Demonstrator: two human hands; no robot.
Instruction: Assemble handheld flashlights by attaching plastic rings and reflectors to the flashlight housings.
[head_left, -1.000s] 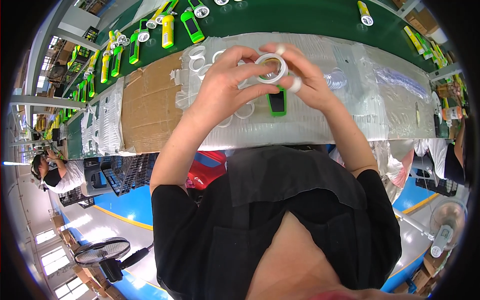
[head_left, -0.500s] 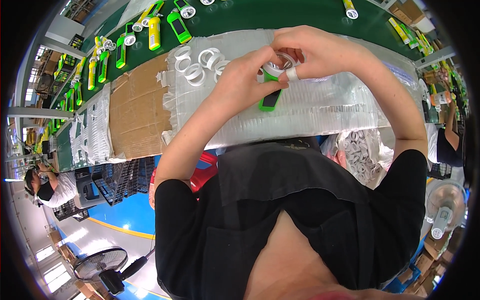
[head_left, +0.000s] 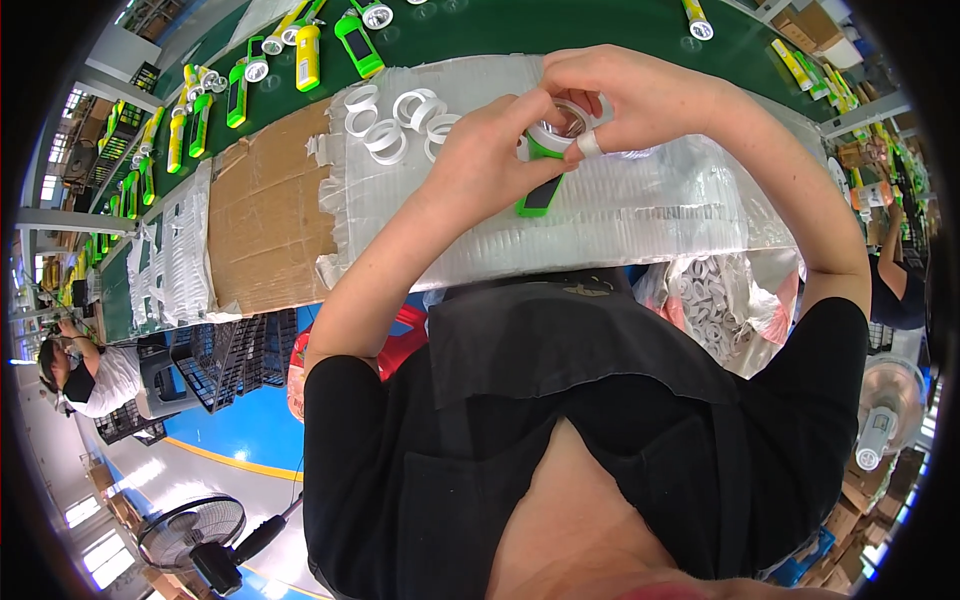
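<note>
White rings loose on plastic-covered worktop, probably for easy reach. Then left hand, clamped on head end of green torch; torch between both hands, lens up. Right hand clamped opposite, likely for steadiness. Torch-to-worktop contact: cannot tell.

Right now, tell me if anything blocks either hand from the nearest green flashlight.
Nothing visible: left hand and right hand both grip the green flashlight near its head; loose white rings lie farther left.
</note>
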